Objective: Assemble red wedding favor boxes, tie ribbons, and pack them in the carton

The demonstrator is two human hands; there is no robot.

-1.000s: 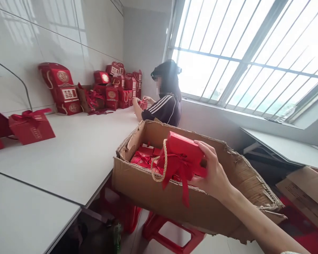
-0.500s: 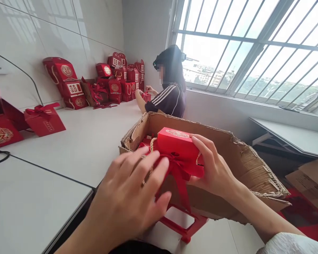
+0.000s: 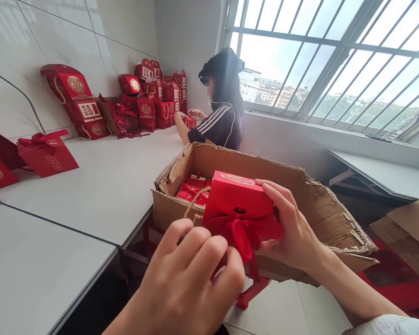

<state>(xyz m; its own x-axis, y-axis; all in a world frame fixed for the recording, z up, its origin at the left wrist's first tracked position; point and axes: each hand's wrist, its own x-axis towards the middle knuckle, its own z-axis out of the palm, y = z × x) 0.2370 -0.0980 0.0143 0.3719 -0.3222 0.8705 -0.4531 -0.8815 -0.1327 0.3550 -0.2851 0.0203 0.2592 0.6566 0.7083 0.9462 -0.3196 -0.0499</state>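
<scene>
A red gift box [image 3: 242,195] with a ribbon bow [image 3: 239,228] and a twisted gold cord handle is tilted over the near side of a cardboard carton [image 3: 247,160]. My right hand [image 3: 289,223] grips the box by its right end, fingers on top and thumb below. In front of the bow, my left hand [image 3: 195,274] has its fingers curled together near the ribbon; what they pinch is hidden behind the knuckles. Several red boxes [image 3: 193,188] lie inside the carton at its left end.
White tables [image 3: 118,181] stand at the left, with red boxes [image 3: 89,111] stacked by the wall. Beyond the carton, a person [image 3: 219,107] handles a small red box. A red stool [image 3: 254,291] is under the carton; flattened cardboard [image 3: 408,237] lies at the right.
My left hand has gone from spread fingers to curled ones, lower by the bow. The box has turned so its bow side shows more, and the view has shifted slightly.
</scene>
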